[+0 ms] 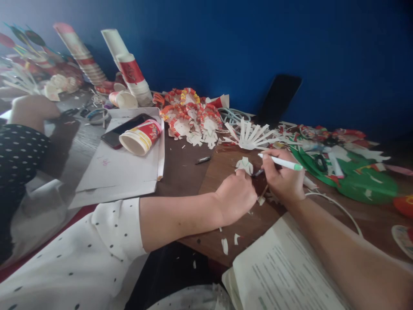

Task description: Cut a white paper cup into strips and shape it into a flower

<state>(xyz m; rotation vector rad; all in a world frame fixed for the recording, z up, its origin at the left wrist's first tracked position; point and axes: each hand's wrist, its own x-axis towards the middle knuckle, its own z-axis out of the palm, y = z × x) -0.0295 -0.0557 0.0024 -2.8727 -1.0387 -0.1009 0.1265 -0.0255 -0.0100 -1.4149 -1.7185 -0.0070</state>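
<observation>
My left hand (237,196) rests on the table with its fingers curled and pressed down on the lower edge of a small white paper cutout (244,165). The cutout is shaped like a little top, with green lines along its neck. Just to the right, my right hand (285,178) is closed around a white marker pen (280,162) with a green end. The marker is held slanted above the table, apart from the cutout. A small dark object (259,172) lies between the two hands, partly hidden. Paper scraps (225,246) lie nearer to me.
Behind are paper cutouts with red-orange rims (180,122), a fringed white paper piece (248,137) and a leaning phone (279,99). Left: a white box (112,176), a paper cup (140,137), cup stacks (135,79), another person's arm (30,112). Right: green sheets (368,185); an open book (280,267) nearer.
</observation>
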